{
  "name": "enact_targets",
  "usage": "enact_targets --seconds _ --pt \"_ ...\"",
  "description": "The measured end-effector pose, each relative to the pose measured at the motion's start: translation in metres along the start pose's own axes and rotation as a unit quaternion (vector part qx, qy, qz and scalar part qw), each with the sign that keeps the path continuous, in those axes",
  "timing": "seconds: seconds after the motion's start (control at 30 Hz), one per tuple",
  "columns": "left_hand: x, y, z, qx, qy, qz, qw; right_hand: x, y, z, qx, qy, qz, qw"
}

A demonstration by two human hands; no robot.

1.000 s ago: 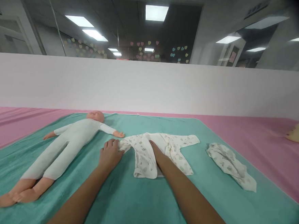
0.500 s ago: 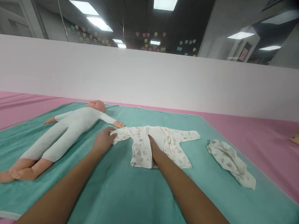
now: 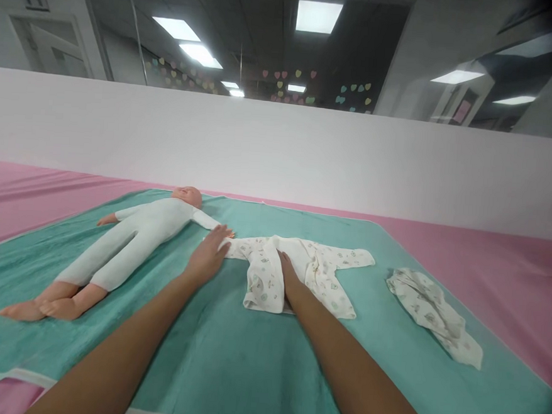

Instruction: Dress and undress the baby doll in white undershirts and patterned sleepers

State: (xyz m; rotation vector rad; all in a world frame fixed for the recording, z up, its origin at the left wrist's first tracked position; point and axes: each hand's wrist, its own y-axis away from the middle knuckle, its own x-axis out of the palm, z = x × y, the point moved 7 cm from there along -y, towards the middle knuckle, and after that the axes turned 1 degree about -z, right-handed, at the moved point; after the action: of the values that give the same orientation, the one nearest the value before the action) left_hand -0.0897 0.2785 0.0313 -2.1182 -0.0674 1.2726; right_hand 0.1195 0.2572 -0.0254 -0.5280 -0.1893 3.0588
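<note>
A small white baby shirt (image 3: 321,276) with a fine print lies spread out, its front parted and its sleeves stretched to both sides. Over the cuff of its left-hand sleeve rests my left hand (image 3: 208,254), open, with the fingers extended and the thumb apart. My right hand (image 3: 289,272) reaches in at the parted front, and its fingers are tucked under the left front panel, mostly hidden. Left of the shirt, a baby doll (image 3: 146,229) in a white suit lies on its back. One doll hand is right beside my left fingertips.
A crumpled printed white garment (image 3: 434,312) lies to the right on the green towel (image 3: 246,369). Pink cloth (image 3: 489,272) extends under and around the towel. Behind stands a low white wall (image 3: 280,150) with glass above it.
My left hand has gone from gripping the sleeve end to lying with extended fingers over the cuff. The sleeve sits straighter. My right hand stays inside the front; the view has shifted slightly.
</note>
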Motion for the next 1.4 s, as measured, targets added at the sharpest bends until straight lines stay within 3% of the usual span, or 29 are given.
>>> enact_targets --seconds 0.1,0.17,0.33,0.47,0.57,0.63,0.77,0.9,1.0,1.27,1.4 --pt "0.034 0.008 -0.006 0.032 -0.029 0.169 0.985 -0.006 -0.005 0.004 -0.027 0.115 -0.039 0.992" --pt "0.04 0.013 0.004 0.0 -0.06 0.204 0.977 -0.011 -0.011 0.009 -0.052 0.181 -0.059 0.98" --pt "0.024 0.016 0.032 -0.1 -0.106 0.18 0.973 -0.023 -0.018 0.011 -0.044 0.205 -0.084 0.974" --pt "0.009 0.014 0.033 -0.138 -0.117 0.132 0.975 -0.023 -0.015 0.013 -0.039 0.179 -0.095 0.978" --pt "0.004 0.011 0.014 -0.109 -0.052 0.104 0.987 -0.025 -0.013 0.015 -0.033 0.143 -0.124 0.981" --pt "0.006 0.011 -0.008 -0.07 0.036 0.115 0.99 -0.028 -0.012 0.017 -0.03 0.121 -0.134 0.983" --pt "0.013 0.017 -0.054 0.018 0.145 0.16 0.976 -0.02 -0.014 0.022 -0.033 0.175 -0.079 0.981" --pt "0.012 0.02 -0.067 0.015 0.136 0.174 0.975 -0.006 -0.015 0.028 -0.045 0.305 -0.033 0.951" --pt "0.011 0.024 -0.068 0.004 0.145 0.227 0.963 -0.003 -0.017 0.029 -0.034 0.349 -0.026 0.936" --pt "0.006 0.042 -0.104 0.061 0.106 0.311 0.943 -0.006 -0.02 0.025 -0.024 0.398 -0.051 0.916" --pt "0.006 0.046 -0.112 0.091 0.076 0.32 0.94 -0.013 -0.02 0.021 -0.012 0.358 -0.082 0.93"
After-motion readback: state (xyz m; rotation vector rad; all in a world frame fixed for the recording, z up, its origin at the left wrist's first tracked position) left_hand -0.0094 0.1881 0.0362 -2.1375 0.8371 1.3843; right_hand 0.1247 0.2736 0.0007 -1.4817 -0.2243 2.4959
